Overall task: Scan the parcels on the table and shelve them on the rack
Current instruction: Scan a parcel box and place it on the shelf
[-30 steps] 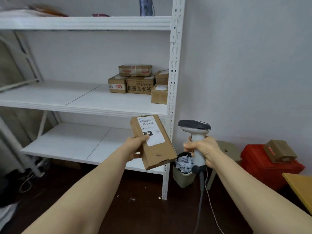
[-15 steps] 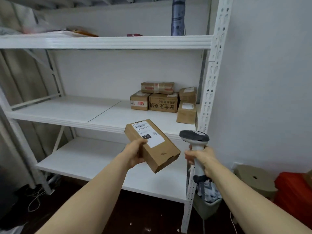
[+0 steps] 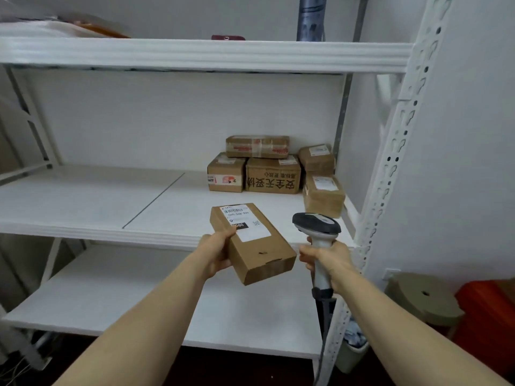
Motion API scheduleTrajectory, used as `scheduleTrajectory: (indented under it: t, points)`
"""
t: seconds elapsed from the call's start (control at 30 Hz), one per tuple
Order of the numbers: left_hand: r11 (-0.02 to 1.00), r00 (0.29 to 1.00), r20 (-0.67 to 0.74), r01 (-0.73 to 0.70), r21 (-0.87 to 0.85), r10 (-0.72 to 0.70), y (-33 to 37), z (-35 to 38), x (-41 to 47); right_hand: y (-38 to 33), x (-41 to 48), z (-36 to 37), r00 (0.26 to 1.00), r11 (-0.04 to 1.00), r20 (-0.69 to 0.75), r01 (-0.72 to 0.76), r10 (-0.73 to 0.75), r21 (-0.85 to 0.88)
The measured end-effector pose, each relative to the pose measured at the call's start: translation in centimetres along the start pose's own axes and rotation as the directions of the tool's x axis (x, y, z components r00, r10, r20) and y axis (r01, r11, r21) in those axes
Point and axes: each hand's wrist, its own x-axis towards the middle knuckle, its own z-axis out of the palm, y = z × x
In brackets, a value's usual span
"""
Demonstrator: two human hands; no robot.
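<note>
Five parcels (image 3: 273, 179) lay on the rack (image 3: 195, 55); left grip (image 3: 216, 253) held another box (image 3: 252, 243), seemingly scanned, unshelved; right grip (image 3: 324, 259) clutched the scanner (image 3: 316, 227).

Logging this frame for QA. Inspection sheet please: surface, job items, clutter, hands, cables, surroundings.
Surface: white middle shelf, parcels stacked at its back right.
Job's things: labelled cardboard parcel, held; five shelved parcels; barcode scanner.
Clutter: top shelf holds a blue-grey cylinder and a dark red object.
Hands: left hand grips the parcel; right hand grips the scanner handle.
Cables: scanner cable hangs from the handle.
Surroundings: round stool, red box, waste bin at right.
</note>
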Motion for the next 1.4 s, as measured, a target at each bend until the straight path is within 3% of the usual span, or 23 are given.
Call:
scheduleTrajectory:
  t: [0.23, 0.47, 0.8, 0.87, 0.93, 1.0, 1.03, 1.07, 1.1, 1.13, 1.3, 1.4]
  points:
    - [0.999, 0.994, 0.108, 0.028, 0.044, -0.033, 1.4, 3.3, 7.5, 0.0, 6.4, 1.9, 0.999, 0.995, -0.019, 0.026, -0.028, -0.094]
    - [0.987, 0.933, 0.337, 0.088, 0.137, -0.13, 3.0, 8.3, 13.8, -1.0, 13.9, 2.1, 0.998, 0.991, -0.04, 0.039, -0.045, -0.132]
    - [0.997, 0.966, 0.259, -0.032, 0.066, 0.014, 2.8, 11.7, 21.8, -1.0, 19.5, 2.5, 0.996, 0.99, -0.081, 0.026, -0.037, -0.137]
    - [0.973, 0.969, 0.233, -0.132, 0.19, 0.086, 2.7, 12.5, 22.5, -1.1, 19.9, 2.6, 0.997, 0.989, -0.082, 0.002, -0.014, -0.149]
    - [0.928, 0.951, 0.292, -0.192, 0.32, 0.096, 2.8, 12.8, 22.8, -1.1, 20.0, 2.7, 0.995, 0.985, -0.094, -0.004, -0.012, -0.173]
    - [0.86, 0.914, 0.403, -0.172, 0.48, -0.042, 3.2, 12.5, 22.7, -1.2, 20.0, 2.6, 0.994, 0.984, -0.106, -0.012, -0.007, -0.18]
    - [0.734, 0.901, 0.417, -0.201, 0.648, -0.12, 3.5, 12.3, 22.5, -1.3, 20.0, 2.6, 0.994, 0.983, -0.107, -0.022, 0.002, -0.182]
    - [0.544, 0.906, 0.389, -0.244, 0.803, -0.168, 3.7, 12.1, 22.3, -1.4, 19.9, 2.7, 0.994, 0.982, -0.107, -0.03, 0.011, -0.185]
    - [0.382, 0.92, 0.358, -0.277, 0.882, -0.162, 3.7, 11.9, 22.3, -1.5, 19.8, 2.8, 0.995, 0.982, -0.102, -0.036, 0.017, -0.186]
    - [0.29, 0.933, 0.34, -0.295, 0.911, -0.118, 3.6, 11.9, 22.4, -1.6, 19.7, 3.0, 0.995, 0.982, -0.099, -0.041, 0.022, -0.187]
    - [0.275, 0.904, 0.419, -0.426, 0.862, 0.084, 3.3, 12.7, 23.1, -1.8, 18.5, 3.1, 0.988, 0.982, -0.151, -0.041, 0.014, -0.182]
    - [0.182, 0.872, 0.455, -0.484, 0.856, 0.177, 3.2, 13.1, 23.1, -1.8, 17.4, 2.7, 0.982, 0.983, -0.189, -0.04, 0.006, -0.177]
